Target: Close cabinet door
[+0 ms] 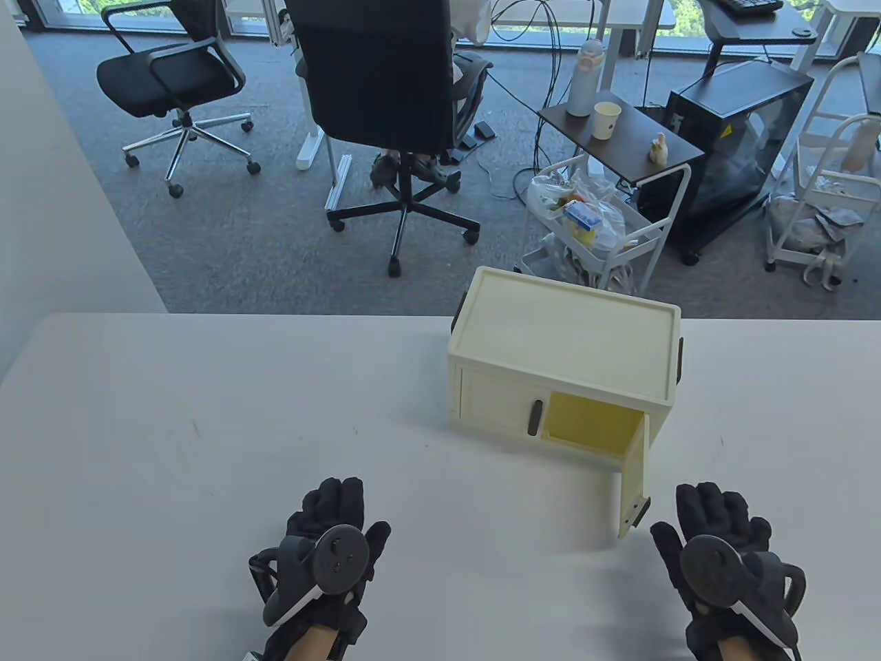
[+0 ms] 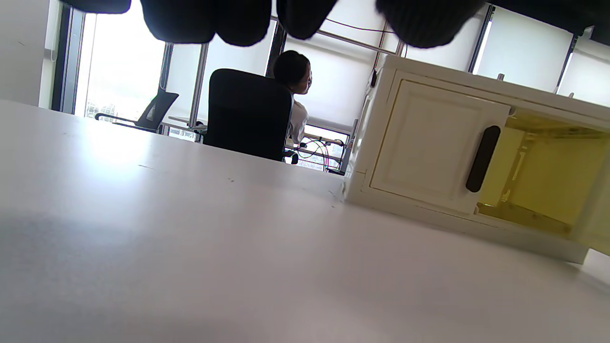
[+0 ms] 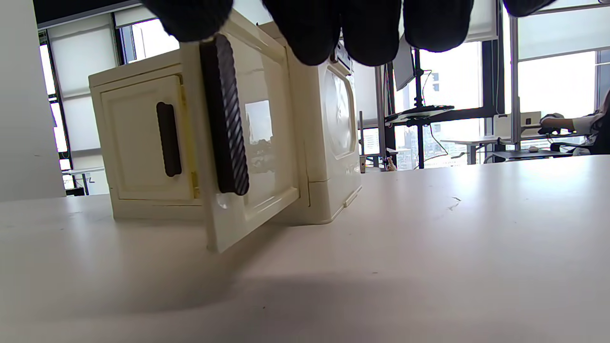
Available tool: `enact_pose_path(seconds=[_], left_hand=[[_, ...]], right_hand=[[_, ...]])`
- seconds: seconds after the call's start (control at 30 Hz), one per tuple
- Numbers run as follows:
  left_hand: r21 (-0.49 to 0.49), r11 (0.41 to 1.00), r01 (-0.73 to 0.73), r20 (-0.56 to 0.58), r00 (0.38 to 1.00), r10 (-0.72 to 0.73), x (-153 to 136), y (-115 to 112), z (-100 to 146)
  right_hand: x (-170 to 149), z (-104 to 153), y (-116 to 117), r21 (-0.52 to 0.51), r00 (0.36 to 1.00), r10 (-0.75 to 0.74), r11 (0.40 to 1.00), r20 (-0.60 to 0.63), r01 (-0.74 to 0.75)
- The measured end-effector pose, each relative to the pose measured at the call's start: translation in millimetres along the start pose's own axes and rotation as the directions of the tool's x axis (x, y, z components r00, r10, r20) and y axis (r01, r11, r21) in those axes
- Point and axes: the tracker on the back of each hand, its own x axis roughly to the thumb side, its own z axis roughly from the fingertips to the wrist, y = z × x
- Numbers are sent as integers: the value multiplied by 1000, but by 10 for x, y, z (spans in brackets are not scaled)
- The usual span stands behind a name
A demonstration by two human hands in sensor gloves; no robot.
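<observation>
Both hands spread flat on table, holding nothing. Right hand (image 1: 729,564) near open door (image 1: 634,475); hard shove risks sliding light cabinet (image 1: 561,344).

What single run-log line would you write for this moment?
cabinet: right door open, left door closed | left hand: on table, empty | right hand: near right door, not touching

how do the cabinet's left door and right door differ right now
The left door is shut, flush with the cabinet front; the right door is swung open toward the right hand, exposing the yellow interior. The left door faces the table view; the right door shows edge-on there. Both are cream with dark vertical handles.
</observation>
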Motion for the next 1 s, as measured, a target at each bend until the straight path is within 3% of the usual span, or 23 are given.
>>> enact_pose_path(seconds=[0.4,1.0], left_hand=[[-5,998,-62,-13,998,61,-18,0,1],[-5,993,-120,-22,993,119,-92,25,4]], right_hand=[[-95,-54,200,33,991,-125,991,-46,127],[198,-152,271,-6,992,-122,993,-30,122]])
